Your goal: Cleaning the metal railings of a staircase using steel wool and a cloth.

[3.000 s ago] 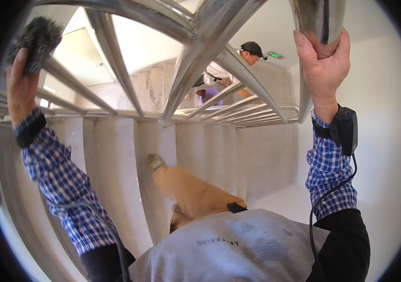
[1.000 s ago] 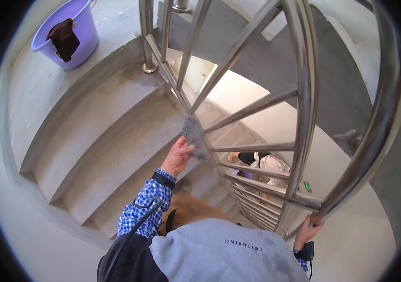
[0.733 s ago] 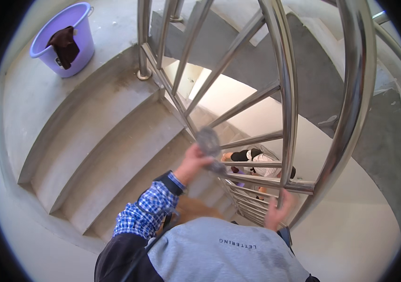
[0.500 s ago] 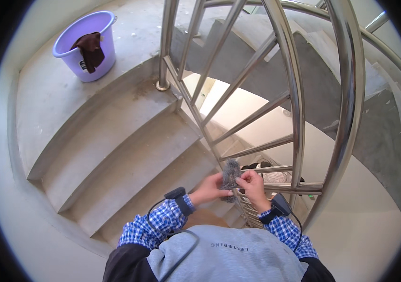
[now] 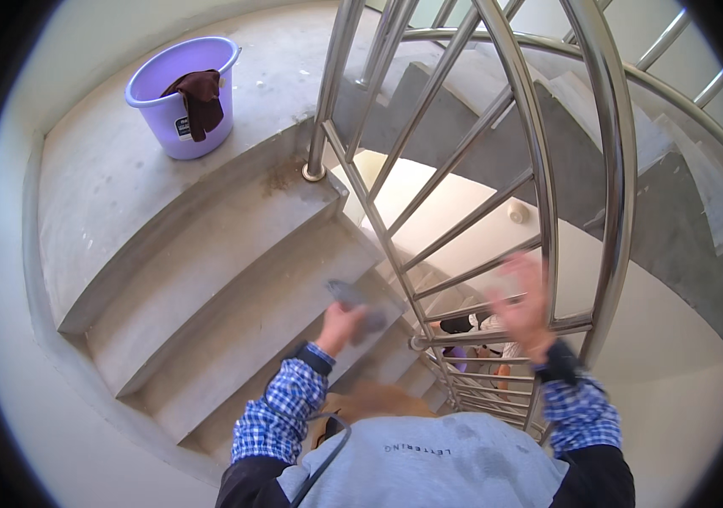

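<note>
My left hand [image 5: 341,328] is closed on a fuzzy grey wad [image 5: 361,311] that looks like steel wool; motion blurs both. It is above the lower stair steps, left of the railing. My right hand [image 5: 524,300] is raised in front of the steel railing [image 5: 620,169], fingers spread and smeared by motion, with nothing visible in it. I cannot tell whether it touches a bar.
Curved concrete steps [image 5: 209,229] rise to a landing [image 5: 268,85]. A purple bucket [image 5: 154,114] stands there with a dark brown cloth [image 5: 202,102] over its rim. Through the bars, a lower flight and part of another person [image 5: 490,326] show in the stairwell.
Both hands held the grey wad together beside the railing. They have parted: my left hand moved left with the wad, and my right let go and moved right and up.
</note>
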The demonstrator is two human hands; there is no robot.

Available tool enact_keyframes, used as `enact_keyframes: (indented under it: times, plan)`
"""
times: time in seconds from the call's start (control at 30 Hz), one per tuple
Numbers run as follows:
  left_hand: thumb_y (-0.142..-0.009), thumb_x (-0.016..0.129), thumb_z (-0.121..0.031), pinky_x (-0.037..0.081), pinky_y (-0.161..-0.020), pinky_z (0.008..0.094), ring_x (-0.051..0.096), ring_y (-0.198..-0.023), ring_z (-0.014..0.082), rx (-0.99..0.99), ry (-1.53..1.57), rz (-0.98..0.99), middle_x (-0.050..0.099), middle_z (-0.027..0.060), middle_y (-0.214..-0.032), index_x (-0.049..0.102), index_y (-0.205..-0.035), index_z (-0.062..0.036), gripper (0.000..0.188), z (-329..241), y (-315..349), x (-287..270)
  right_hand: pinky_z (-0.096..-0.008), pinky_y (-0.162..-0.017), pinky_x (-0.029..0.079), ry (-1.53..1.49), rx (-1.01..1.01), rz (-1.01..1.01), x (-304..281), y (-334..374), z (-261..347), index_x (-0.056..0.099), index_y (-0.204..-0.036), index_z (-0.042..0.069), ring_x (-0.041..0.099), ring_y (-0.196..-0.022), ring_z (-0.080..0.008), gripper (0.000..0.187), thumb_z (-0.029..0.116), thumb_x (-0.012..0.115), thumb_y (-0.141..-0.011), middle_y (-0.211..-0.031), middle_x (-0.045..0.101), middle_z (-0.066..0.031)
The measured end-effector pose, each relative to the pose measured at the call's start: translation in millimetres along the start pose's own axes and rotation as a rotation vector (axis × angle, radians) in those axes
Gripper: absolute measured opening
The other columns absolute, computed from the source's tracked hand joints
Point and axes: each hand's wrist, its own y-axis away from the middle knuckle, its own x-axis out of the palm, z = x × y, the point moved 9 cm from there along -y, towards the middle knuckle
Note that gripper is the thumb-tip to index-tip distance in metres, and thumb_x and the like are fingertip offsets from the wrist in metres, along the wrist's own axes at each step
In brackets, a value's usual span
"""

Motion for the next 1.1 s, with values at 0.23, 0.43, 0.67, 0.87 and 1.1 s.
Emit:
enact_keyframes:
  times: [0.23,0.43,0.67,0.87,1.1]
  plan:
    - [-0.071,0.068,-0.017,0.040,-0.051,0.0293,0.048,-0.058,0.0118,0.399,-0.217,-0.379,0.051,0.0030,-0.064,0.054,-0.088,-0.0045,0.026,-100,-102,-92,-0.0394,-0.099,0.035,0.275,0.117,-0.220,-163,-107,-81,0.025,-0.135,0.003,0.041,-0.118,-0.0270,0.074,0.009,0.068,-0.074,-0.132,0.035,-0.0157]
    - [-0.069,0.061,-0.010,0.042,-0.060,0.0331,0.051,-0.068,0.0204,1.028,-0.274,-0.528,0.055,0.0096,-0.076,0.056,-0.104,-0.0059,0.036,-264,-138,-66,-0.0331,-0.093,0.045,0.157,0.271,-0.092,-140,-112,-111,0.013,-0.140,0.006,0.036,-0.125,-0.0224,0.083,0.002,0.065,-0.076,-0.140,0.026,-0.0175]
    - [-0.070,0.058,-0.005,0.036,-0.067,0.0373,0.046,-0.078,0.0231,1.625,-1.166,-0.957,0.044,0.0049,-0.078,0.063,-0.106,-0.0229,0.041,-432,-143,18,-0.0326,-0.094,0.043,0.184,0.259,-0.276,-139,-97,-132,0.015,-0.140,0.004,0.031,-0.128,-0.0223,0.075,-0.002,0.058,-0.080,-0.142,0.023,-0.0163]
    - [-0.075,0.054,-0.010,0.049,-0.058,0.0338,0.051,-0.086,0.0250,1.317,-1.655,-0.807,0.049,0.0047,-0.101,0.063,-0.100,-0.0216,0.029,-360,-280,44,-0.0322,-0.097,0.038,0.446,0.284,-0.364,-192,-53,-150,0.014,-0.138,-0.002,0.034,-0.125,-0.0215,0.068,0.001,0.056,-0.085,-0.142,0.021,-0.0156]
    - [-0.076,0.052,-0.011,0.045,-0.052,0.0309,0.050,-0.077,0.0202,1.396,-1.950,-0.931,0.045,0.0005,-0.088,0.052,-0.115,-0.0435,0.050,-342,-294,16,-0.0303,-0.098,0.036,0.456,0.477,-0.172,-207,-39,-172,0.033,-0.130,-0.006,0.047,-0.115,-0.0200,0.046,0.006,0.051,-0.089,-0.130,0.042,-0.0158]
